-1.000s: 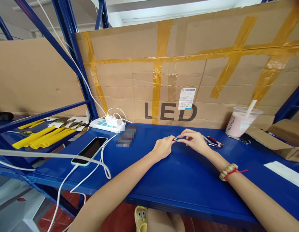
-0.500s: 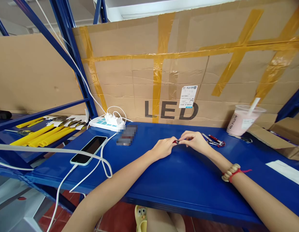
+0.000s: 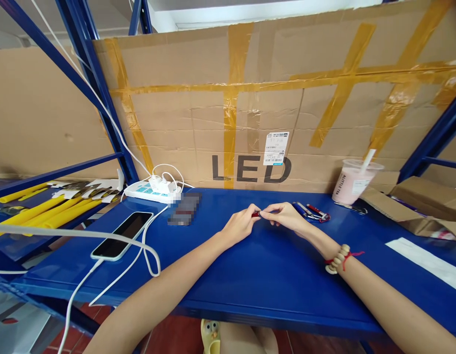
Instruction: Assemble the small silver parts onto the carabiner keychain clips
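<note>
My left hand (image 3: 241, 225) is closed on a small, slim red piece (image 3: 255, 214) with a dark or metallic end; its kind cannot be made out. My right hand (image 3: 284, 217) pinches the right end of the same piece between thumb and fingertips. Both hands meet just above the blue tabletop (image 3: 264, 275), and the fingers hide most of the piece. Just beyond the right hand lie several slim red, blue and silver pieces (image 3: 312, 212) with small rings, too small to name.
Left of my hands lie a phone (image 3: 122, 237) on a white cable, a pixelated dark item (image 3: 185, 209) and a power strip (image 3: 148, 192). To the right stand a pink drink cup (image 3: 355, 184), an open carton (image 3: 427, 216) and a white paper strip (image 3: 427, 263). Taped cardboard (image 3: 198, 123) rises behind.
The whole view has shifted, so things appear further left. Both hands still hold the red piece, and slightly more of its red body shows between the fingers.
</note>
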Motion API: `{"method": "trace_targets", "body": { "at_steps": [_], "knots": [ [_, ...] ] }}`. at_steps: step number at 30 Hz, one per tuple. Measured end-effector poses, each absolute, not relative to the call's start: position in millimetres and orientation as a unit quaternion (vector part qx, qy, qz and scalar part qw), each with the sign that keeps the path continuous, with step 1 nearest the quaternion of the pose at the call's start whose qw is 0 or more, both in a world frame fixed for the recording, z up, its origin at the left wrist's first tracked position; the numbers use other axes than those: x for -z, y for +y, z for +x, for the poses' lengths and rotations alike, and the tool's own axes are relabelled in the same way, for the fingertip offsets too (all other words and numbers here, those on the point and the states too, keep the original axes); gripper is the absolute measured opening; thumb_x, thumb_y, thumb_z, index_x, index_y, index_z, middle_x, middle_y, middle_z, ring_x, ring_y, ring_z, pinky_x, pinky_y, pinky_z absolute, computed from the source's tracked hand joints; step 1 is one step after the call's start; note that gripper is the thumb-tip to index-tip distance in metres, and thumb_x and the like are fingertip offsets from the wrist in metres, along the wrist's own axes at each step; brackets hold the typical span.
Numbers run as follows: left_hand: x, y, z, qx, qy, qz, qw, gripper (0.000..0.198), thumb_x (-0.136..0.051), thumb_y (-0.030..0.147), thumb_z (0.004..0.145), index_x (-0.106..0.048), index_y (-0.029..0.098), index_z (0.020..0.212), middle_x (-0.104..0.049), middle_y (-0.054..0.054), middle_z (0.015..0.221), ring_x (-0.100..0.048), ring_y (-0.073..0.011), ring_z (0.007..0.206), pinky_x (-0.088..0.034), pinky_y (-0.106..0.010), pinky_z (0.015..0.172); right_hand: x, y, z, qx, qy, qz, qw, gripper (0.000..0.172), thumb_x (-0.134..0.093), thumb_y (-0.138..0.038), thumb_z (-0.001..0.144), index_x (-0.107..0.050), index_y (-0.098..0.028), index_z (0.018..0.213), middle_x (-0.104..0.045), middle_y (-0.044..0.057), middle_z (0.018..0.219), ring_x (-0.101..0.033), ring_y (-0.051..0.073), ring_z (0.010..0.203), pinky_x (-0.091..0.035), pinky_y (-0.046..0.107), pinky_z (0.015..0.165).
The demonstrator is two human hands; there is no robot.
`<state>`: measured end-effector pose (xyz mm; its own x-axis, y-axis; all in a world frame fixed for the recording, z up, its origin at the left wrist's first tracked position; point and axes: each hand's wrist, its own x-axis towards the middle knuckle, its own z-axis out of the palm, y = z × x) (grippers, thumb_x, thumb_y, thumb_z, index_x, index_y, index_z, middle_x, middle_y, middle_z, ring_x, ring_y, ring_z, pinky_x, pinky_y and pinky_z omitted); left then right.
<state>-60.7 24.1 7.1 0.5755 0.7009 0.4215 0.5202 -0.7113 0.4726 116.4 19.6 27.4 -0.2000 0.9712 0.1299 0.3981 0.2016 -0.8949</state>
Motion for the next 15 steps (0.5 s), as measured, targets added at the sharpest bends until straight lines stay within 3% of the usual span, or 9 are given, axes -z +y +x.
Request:
{"method": "trace_targets", "body": {
  "at_steps": [10, 15],
  "knots": [
    [-8.3, 25.5, -57.1, -0.299, 0.365, 0.871, 0.138, 0.013, -0.032, 0.021, 0.092, -0.045, 0.022, 0.095, -0.063, -0.003, 0.09, -0.061, -0.0168, 0.081, -0.046, -0.026, 0.069, -27.4, 20.9, 112.7, -0.418, -0.667, -0.469, 0.4, 0.042, -0.066, -0.053, 0.063, -0.067, -0.014, 0.077, -0.061, 0.002, 0.066, -0.047, 0.006, 0.049, -0.037, 0.017, 0.041],
    [-11.0, 23.8, -54.6, -0.279, 0.399, 0.867, 0.105, 0.015, -0.031, 0.02, 0.092, -0.045, 0.023, 0.097, -0.063, -0.001, 0.088, -0.061, -0.0163, 0.082, -0.045, -0.025, 0.069, -26.6, 23.1, 112.3, -0.335, -0.693, -0.471, 0.431, 0.042, -0.068, -0.052, 0.06, -0.064, -0.014, 0.077, -0.062, 0.002, 0.07, -0.05, 0.006, 0.043, -0.039, 0.019, 0.039]
  ]
}}
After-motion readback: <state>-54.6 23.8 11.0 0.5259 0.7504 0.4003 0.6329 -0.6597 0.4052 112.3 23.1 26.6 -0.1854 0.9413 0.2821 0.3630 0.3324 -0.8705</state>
